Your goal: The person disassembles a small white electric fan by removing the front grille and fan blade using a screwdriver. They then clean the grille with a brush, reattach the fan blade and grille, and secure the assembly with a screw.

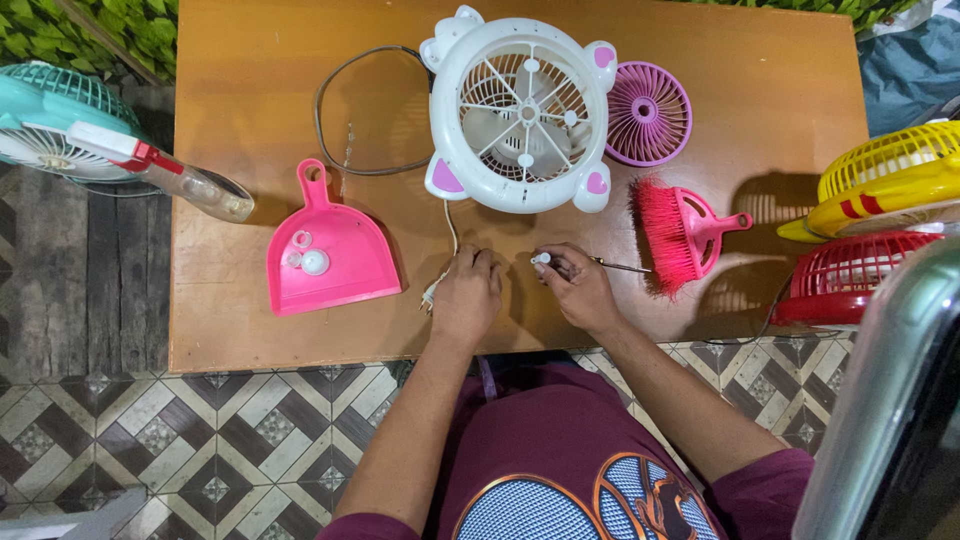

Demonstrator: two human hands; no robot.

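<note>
A white fan (pixel 519 110) with pink ear and foot patches lies face up on the wooden table (pixel 760 90). Its thin white cord (pixel 450 228) runs down to my left hand (pixel 466 294), which is closed over the cord near a small plug (pixel 428 296). My right hand (pixel 576 287) grips a screwdriver (pixel 612 266) with a pale handle end, its metal shaft pointing right toward a pink hand brush (pixel 680 230).
A pink dustpan (pixel 345 255) holds small white parts (pixel 308 256). A purple fan grille (pixel 649 113) lies beside the white fan, with a black cable loop (pixel 350 110) to its left. A teal fan (pixel 50 120), a clear bottle (pixel 190 185), a yellow fan (pixel 890 185) and a red fan (pixel 850 280) flank the table.
</note>
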